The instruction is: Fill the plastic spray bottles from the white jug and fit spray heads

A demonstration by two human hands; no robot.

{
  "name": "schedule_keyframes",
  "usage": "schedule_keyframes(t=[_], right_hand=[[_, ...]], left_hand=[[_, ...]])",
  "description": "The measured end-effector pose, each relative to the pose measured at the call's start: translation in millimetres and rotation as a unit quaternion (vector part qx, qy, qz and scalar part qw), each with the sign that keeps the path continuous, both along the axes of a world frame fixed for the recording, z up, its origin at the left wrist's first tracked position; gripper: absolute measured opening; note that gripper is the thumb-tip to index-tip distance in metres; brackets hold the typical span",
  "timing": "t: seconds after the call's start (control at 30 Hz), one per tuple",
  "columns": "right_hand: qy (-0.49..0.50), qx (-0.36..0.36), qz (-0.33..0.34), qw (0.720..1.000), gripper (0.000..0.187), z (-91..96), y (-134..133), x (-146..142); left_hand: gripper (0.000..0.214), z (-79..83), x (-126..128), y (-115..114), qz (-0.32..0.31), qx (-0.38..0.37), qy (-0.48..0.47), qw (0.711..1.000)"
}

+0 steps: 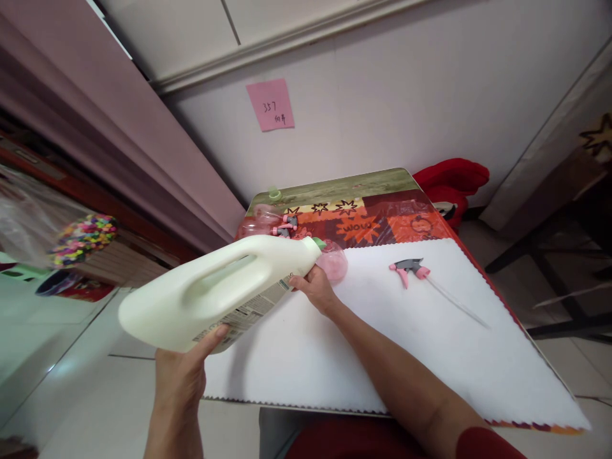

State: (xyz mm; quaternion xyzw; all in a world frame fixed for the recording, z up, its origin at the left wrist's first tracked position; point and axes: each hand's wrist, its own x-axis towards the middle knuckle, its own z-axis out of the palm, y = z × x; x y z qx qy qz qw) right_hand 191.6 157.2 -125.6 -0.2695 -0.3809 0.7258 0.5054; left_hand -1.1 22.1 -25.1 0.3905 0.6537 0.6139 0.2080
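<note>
A large pale-green jug [268, 258] with a side handle is held tilted, its neck toward the right and slightly higher than its base. My left hand [189, 357] supports the base end from below, thumb on the printed label. Near the neck, my right hand [315, 290] grips the jug's underside, with its fingers mostly hidden. Beside the green spout [319, 243] a clear pinkish bottle [333, 262] shows in part; whether the two touch I cannot tell. To the right, a pink-and-grey trigger sprayer head [412, 268] with a thin tube lies on the white mat [363, 344].
Behind the jug are clear bottles [261, 222] with pink-and-grey sprayer tops [287, 223]. A small green cap [274, 192] sits at the table's far edge. A red plush item [449, 178] is past the table, a dark stool [554, 287] at right, a pink curtain [119, 121] at left.
</note>
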Motion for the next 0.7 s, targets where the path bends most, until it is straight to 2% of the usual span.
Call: schedule_keyframes(t=[0.37,0.7], right_hand=[[0.001,0.005,0.000,1.000,0.060,0.8,0.1,-0.1],[-0.001,0.001,0.006,1.000,0.061,1.2,0.2,0.7]], left_hand=[[0.066,0.6,0.4,-0.2,-0.006,0.004,-0.014,1.000],[0.069,6.4,5.8,0.8,-0.008,0.008,-0.016,1.000]])
